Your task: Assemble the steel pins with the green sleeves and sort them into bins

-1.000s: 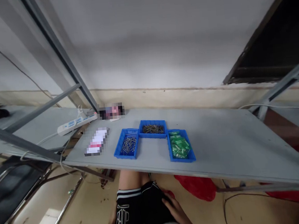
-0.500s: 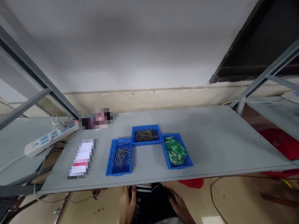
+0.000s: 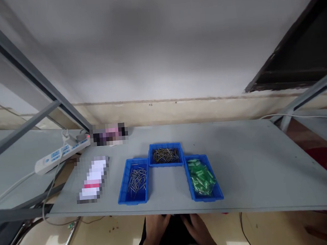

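Hands are sitting below the front edge of the grey flat-topped table (image 3: 240, 161), both resting on the lap over black shorts (image 3: 175, 233). Left hand (image 3: 155, 230) is lying palm-down, fingers (image 3: 162, 222) loosely extended and pointing toward the table edge, gripping nothing. Right hand (image 3: 199, 231) is mirroring it just beside, fingers (image 3: 188, 221) spread slightly and relaxed, also gripping nothing; the two hands are sitting near each other but apart. Three blue rectangular plastic trays are sitting on the tabletop above the hands in a U layout. Left blue tray of silver metal pins (image 3: 134, 181) is lying nearest the left hand, long side running front to back. Middle blue tray of darker metal pins (image 3: 166, 155) is sitting further back, touching the inner rear corners of the other two. Right blue tray of green plastic parts (image 3: 203, 178) is lying nearest the right hand, angled slightly outward. White flat rectangular pixelated item (image 3: 93, 179) is lying left of the trays, well apart from the hands. White power strip with blue sockets (image 3: 62, 155) is sitting at the far left, bridging onto the neighbouring surface, with its white cable (image 3: 48, 184) hanging down. Grey metal frame struts (image 3: 29, 72) are crossing diagonally on the left.
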### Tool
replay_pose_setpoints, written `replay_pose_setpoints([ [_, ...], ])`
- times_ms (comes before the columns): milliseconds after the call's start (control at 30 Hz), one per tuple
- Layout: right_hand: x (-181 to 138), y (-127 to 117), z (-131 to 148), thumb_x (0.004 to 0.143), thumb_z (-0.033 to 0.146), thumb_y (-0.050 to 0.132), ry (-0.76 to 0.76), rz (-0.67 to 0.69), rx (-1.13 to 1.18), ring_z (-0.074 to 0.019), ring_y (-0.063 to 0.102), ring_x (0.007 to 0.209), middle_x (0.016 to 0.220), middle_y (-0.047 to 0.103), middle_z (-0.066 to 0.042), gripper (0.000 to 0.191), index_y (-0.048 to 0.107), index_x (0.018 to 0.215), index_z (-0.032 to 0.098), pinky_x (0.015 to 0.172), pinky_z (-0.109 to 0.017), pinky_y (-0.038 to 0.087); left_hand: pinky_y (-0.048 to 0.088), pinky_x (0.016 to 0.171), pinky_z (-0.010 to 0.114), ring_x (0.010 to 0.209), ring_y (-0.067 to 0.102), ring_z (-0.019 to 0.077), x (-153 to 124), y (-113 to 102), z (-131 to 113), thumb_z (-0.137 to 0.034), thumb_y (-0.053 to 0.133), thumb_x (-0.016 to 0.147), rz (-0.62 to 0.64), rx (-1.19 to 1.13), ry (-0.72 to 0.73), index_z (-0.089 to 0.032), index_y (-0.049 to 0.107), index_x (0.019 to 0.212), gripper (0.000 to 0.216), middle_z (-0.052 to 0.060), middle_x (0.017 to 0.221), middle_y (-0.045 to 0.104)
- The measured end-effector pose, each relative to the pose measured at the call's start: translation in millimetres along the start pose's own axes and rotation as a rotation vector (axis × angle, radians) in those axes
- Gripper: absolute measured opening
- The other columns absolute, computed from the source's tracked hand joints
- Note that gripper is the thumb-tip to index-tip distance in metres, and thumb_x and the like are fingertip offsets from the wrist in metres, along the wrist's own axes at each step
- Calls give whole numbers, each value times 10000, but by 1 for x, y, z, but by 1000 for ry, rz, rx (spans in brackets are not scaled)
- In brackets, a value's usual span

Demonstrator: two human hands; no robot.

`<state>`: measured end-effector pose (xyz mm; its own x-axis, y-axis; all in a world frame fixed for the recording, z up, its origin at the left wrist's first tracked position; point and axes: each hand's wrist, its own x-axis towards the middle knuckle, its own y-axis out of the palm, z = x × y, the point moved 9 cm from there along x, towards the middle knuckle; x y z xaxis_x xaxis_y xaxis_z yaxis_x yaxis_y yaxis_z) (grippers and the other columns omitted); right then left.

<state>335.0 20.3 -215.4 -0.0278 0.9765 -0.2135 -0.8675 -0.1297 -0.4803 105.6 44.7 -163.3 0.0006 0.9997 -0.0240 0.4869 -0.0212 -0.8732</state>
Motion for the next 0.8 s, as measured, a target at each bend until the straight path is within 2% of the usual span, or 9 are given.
replay_pose_setpoints([
  [133,-9,-15,26,987,654,640,-102,-52,-10,-429,721,1347,1347,809,-181,566,801,1327,231,1185,-590,552,667,978,492,1076,836,364,-10,-23,-12,-371,615,1021,-132,-29,92,-183,853,1134,324,176,1099,871],
  [233,-34,-34,54,1079,551,566,-180,-104,11,-363,767,1253,1335,809,-152,435,796,1319,271,1103,-507,615,688,958,463,1072,841,317,-38,-56,-27,-309,508,1087,-223,-78,213,-223,836,1177,351,154,1143,865],
  [267,-45,-41,67,1101,500,542,-224,-121,30,-327,805,1132,1237,832,-131,380,809,1268,287,1004,-452,657,691,957,433,1068,843,290,-50,-69,-34,-300,511,1094,-235,-101,268,-258,837,1183,341,125,1144,869],
  [367,-77,-86,110,1105,350,558,-404,-371,134,-260,745,672,781,754,-55,274,811,1200,303,626,-363,620,700,811,357,893,858,247,-84,-116,-49,-182,538,1072,-301,-155,369,-310,835,1185,342,81,980,880],
  [433,-88,-116,138,1093,303,580,-477,-529,172,-238,683,567,727,712,-33,248,800,1209,309,516,-340,552,687,800,374,895,851,258,-93,-156,-54,-114,581,1043,-405,-174,361,-319,801,1266,375,76,957,876],
  [467,-89,-131,152,1089,277,584,-513,-589,185,-224,664,545,722,699,-24,249,792,1221,306,496,-328,529,678,790,383,886,844,265,-94,-182,-56,-112,609,1030,-524,-192,343,-322,798,1258,363,68,942,871],
  [533,-83,-158,185,1093,252,574,-609,-692,156,-210,663,553,775,735,-33,240,790,1191,289,503,-325,522,654,786,389,889,819,265,-83,-228,-62,-151,640,1031,-693,-229,310,-298,793,1209,277,72,945,860],
  [633,-46,-188,225,1105,256,575,-535,-703,15,-232,707,655,793,747,-49,219,789,1149,240,555,-333,532,615,842,374,895,789,232,-45,-282,-78,-56,681,990,-819,-248,320,-232,794,1133,253,61,959,841],
  [800,8,-214,279,1102,269,619,-558,-606,-308,-261,758,942,1024,818,-79,208,752,1259,242,863,-405,612,580,831,359,852,760,203,-3,-322,-89,-31,675,985,-902,-282,331,-186,786,1042,199,47,935,820],
])
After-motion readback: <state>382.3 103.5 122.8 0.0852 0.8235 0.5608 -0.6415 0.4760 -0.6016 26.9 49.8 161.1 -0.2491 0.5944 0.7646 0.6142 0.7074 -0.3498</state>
